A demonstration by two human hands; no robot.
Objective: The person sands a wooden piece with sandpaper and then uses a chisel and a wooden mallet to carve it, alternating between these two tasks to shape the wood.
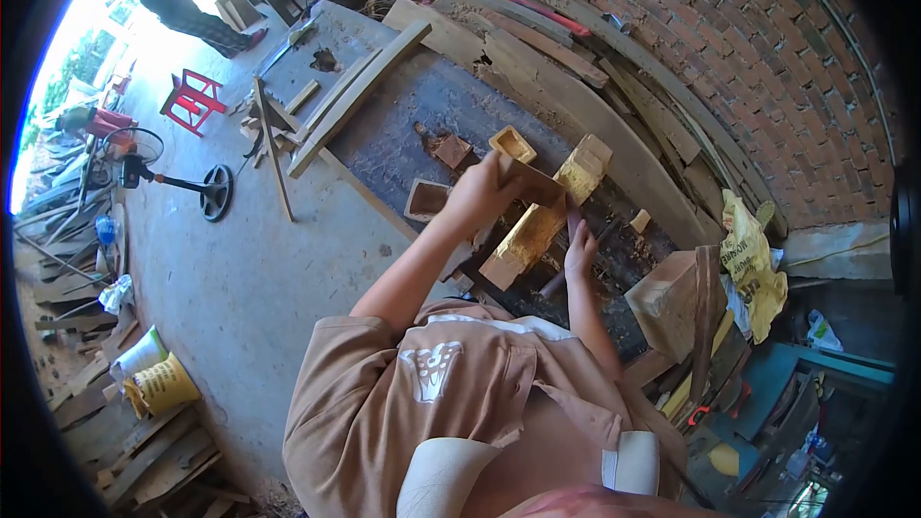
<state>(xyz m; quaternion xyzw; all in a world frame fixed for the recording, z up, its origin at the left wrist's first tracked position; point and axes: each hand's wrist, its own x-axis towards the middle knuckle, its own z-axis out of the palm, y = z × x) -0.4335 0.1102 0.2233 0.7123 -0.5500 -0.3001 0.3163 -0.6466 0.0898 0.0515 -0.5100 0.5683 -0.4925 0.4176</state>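
My left hand (483,194) is closed round one end of a flat brown wooden block (533,181). The block's far end is close over a long yellow wooden piece (526,242) with a hollowed side. My right hand (580,251) grips a slender dark chisel (574,222), its top right by the wooden block. The chisel's lower end is hidden. Beyond my hands lies a second yellow wooden piece (583,169). A small hollowed yellow box (513,144) sits just past my left hand, and another hollowed wooden box (427,200) is to its left.
The dark workbench (384,139) carries wood chips and long battens (363,96). A large wooden block (672,302) stands at my right. Planks lean along the brick wall (767,67). On the floor at left are a fan (215,194) and red stool (195,101); a person (177,5) stands farther back.
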